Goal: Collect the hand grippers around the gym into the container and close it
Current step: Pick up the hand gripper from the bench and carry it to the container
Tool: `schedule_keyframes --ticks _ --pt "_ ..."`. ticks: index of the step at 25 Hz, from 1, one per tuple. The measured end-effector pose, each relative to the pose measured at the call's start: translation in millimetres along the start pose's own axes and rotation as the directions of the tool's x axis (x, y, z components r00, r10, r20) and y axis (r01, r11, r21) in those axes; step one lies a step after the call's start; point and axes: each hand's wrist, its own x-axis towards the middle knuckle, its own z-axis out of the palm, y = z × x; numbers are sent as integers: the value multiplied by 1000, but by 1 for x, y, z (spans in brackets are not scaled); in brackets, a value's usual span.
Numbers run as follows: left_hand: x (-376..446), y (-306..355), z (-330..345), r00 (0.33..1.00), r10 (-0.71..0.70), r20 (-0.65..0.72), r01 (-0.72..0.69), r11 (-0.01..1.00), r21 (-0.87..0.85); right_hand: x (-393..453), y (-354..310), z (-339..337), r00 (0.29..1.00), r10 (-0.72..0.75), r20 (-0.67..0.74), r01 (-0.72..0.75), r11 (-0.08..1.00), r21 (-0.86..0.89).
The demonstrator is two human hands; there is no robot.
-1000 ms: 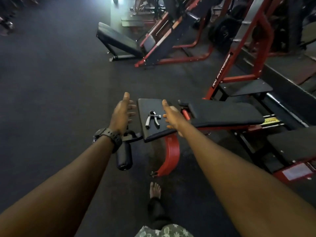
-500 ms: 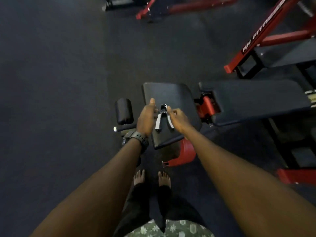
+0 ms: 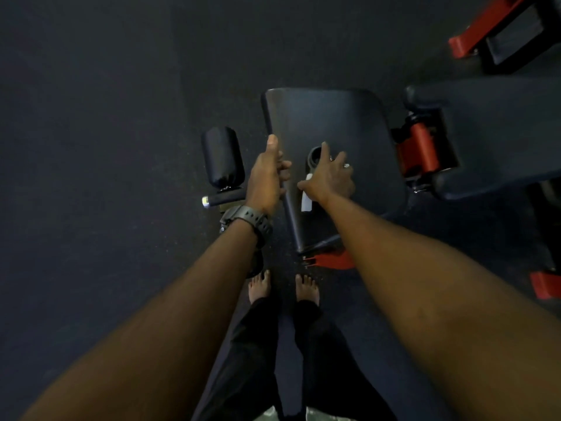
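Observation:
A hand gripper (image 3: 307, 199) with grey handles and a dark coil (image 3: 314, 155) lies on the black seat pad (image 3: 328, 117) of a bench. My right hand (image 3: 332, 176) rests palm down on top of it, fingers over its right handle and thumb across the left one. Only the coil and the lower end of the left handle show. My left hand (image 3: 267, 177), with a black watch on the wrist, hovers at the pad's left edge with fingers loosely curled and nothing in it. No container is in view.
A black foam roller (image 3: 223, 158) on a bar sticks out left of the pad. The bench's long back pad (image 3: 491, 132) and red hinge (image 3: 420, 148) lie to the right, with red frame parts (image 3: 473, 34) beyond. My bare feet (image 3: 283, 288) stand on dark rubber floor.
I have stepped closer and the view has tipped down. My right hand came down onto the hand gripper; my left hand drew back to the pad's left edge.

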Motion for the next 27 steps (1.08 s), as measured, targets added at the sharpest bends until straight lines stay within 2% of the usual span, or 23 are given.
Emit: schedule_keyframes --ticks 2,3,5,8,11,13,15,17,19,21,23,27 --pt "-5 18 -3 1000 21 7 -21 1000 -18 0 2 -17 999 -20 36 15 989 147" --pt "-9 31 -7 999 39 1 -39 999 -23 -4 -2 -31 998 -39 51 22 954 299" --pt "-23 69 -22 993 108 -47 -109 994 -32 -26 -23 -71 993 -97 71 29 770 637" --pt "-55 150 -59 949 263 -175 -269 963 -11 -64 -88 -144 943 -332 26 157 512 845" --pt "-115 254 -125 810 463 -360 -477 877 56 -131 -187 -236 789 -601 -129 404 349 845" --pt "-167 314 -181 656 578 -485 -609 785 112 -196 -251 -288 641 -731 -231 569 252 783" --pt "-219 352 -238 522 619 -586 -678 718 155 -259 -301 -316 508 -797 -328 686 144 713" --pt "-271 365 -293 402 625 -669 -706 677 208 -321 -341 -325 385 -844 -372 743 45 667" --pt "-324 361 -347 273 607 -746 -744 625 237 -390 -377 -317 244 -897 -368 758 -60 649" --pt "-372 347 -395 163 577 -800 -762 589 269 -449 -410 -297 136 -926 -351 749 -136 649" --pt "-413 329 -436 115 550 -827 -758 587 284 -500 -436 -267 65 -943 -327 728 -179 661" --pt "-473 282 -506 41 500 -865 -717 618 323 -577 -476 -202 -31 -964 -265 658 -219 720"
